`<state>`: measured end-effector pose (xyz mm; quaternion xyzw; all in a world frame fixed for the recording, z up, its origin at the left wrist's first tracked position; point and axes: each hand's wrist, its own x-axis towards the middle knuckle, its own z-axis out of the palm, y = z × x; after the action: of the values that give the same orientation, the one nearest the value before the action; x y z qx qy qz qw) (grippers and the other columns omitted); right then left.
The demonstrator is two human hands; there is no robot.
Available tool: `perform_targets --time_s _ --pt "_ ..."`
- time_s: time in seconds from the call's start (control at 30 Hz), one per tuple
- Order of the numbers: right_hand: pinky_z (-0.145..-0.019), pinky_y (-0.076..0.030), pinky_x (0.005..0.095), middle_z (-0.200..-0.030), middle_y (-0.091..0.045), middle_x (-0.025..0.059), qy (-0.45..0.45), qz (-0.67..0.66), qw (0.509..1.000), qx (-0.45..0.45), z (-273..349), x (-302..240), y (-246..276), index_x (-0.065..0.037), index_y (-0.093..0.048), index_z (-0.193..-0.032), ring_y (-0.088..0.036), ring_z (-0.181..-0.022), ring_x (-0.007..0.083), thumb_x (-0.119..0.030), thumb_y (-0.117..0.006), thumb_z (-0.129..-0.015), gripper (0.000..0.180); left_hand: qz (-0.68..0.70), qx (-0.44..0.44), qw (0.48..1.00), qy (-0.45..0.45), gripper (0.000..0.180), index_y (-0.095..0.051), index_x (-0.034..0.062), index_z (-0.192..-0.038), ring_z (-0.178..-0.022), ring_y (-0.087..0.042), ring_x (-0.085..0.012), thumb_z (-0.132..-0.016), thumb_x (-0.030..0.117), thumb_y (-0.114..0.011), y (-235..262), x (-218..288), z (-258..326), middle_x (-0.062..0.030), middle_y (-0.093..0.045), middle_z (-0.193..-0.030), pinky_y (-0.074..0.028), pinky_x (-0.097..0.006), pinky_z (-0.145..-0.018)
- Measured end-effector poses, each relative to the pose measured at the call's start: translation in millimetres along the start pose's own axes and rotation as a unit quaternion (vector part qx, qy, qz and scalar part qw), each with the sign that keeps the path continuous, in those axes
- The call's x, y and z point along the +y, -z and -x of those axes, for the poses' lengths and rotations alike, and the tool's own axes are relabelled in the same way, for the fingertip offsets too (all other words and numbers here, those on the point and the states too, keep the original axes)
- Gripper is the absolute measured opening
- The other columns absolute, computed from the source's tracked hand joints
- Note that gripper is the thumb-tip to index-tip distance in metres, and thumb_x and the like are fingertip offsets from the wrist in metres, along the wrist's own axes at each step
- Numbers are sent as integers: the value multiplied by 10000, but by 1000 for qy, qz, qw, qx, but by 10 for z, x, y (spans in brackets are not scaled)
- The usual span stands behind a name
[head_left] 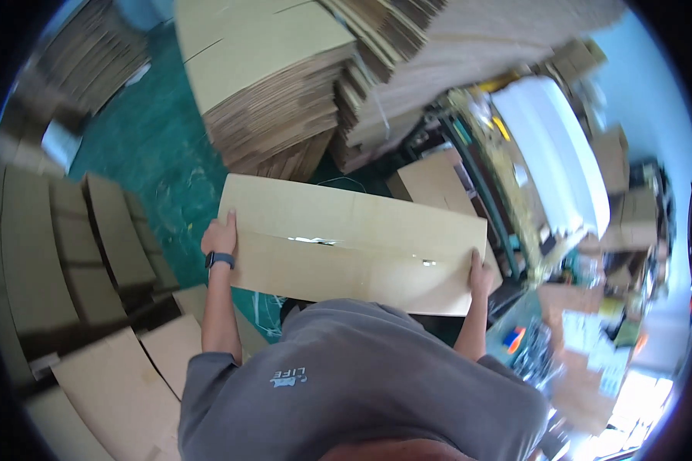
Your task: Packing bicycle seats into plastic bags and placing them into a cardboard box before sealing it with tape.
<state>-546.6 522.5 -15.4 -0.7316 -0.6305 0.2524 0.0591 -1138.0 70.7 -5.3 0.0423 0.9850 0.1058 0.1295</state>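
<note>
Two hands — flat carton's (351, 244) end edges

Grey short-sleeved T-shirt (361, 376) with a small pale printed mark on the back, dark wristwatch (220, 260) strapped on left wrist, forearms bare.

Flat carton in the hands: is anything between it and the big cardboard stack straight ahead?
Nothing visible. The left hand and right hand grip the ends of the flat carton, held in the air. Between its far edge and the stack only a strip of green floor shows.
</note>
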Motion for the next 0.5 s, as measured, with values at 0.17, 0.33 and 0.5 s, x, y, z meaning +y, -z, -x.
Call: perform_targets --time_s 0.17,0.33,0.5 --pt "-1049 -540 544 -1156 -775 369 -64 19 994 83 -155 316 -6 135 -779 -1212 -744 -1192 483 -863 -569 -959 1051 0 1 999 -47 905 -790 7 -1255 -1186 -754 -471 -995 831 -520 -136 795 -367 -284 -794 -1238 -588 -567 -997" --pt "-1119 -516 554 -1285 -751 368 -185 -16 980 65 -820 1045 279 107 -800 -1219 -709 -1286 486 -881 -520 -959 1059 0 -84 988 -128 890 -804 20 -1249 -1180 -754 -479 -966 830 -566 -564 2182 -282 -283 -797 -1227 -588 -555 -1015" --pt "-1166 -486 554 -1333 -733 376 -237 32 967 81 -1754 1874 777 147 -739 -1319 -680 -1335 500 -905 -502 -954 1139 12 -186 953 -237 796 -806 41 -1230 -1176 -755 -468 -934 767 -668 -1312 3862 82 -273 -803 -1204 -595 -543 -1014"
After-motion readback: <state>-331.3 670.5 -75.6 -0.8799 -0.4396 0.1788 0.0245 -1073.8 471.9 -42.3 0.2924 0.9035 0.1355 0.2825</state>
